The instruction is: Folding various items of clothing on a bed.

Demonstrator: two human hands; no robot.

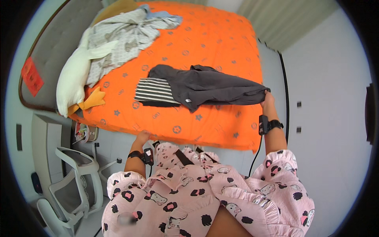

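Note:
A dark grey garment (219, 87) lies stretched sideways over a bed with an orange patterned sheet (183, 127). My right hand (268, 99) grips its narrow right end at the bed's right edge. Beneath the garment's left part is a folded black-and-white striped cloth (155, 91), with a black cloth layer showing under it. My left hand (144, 136) rests at the bed's near edge, below the striped cloth and apart from it; its fingers are partly hidden, and whether they hold the sheet is unclear.
A white goose plush (72, 74) and a rumpled light patterned blanket (127, 38) lie at the bed's left, by the grey headboard (56, 44). A white mesh-backed chair (80, 171) stands at lower left beside a cabinet (49, 145). Cables hang from both wrist devices.

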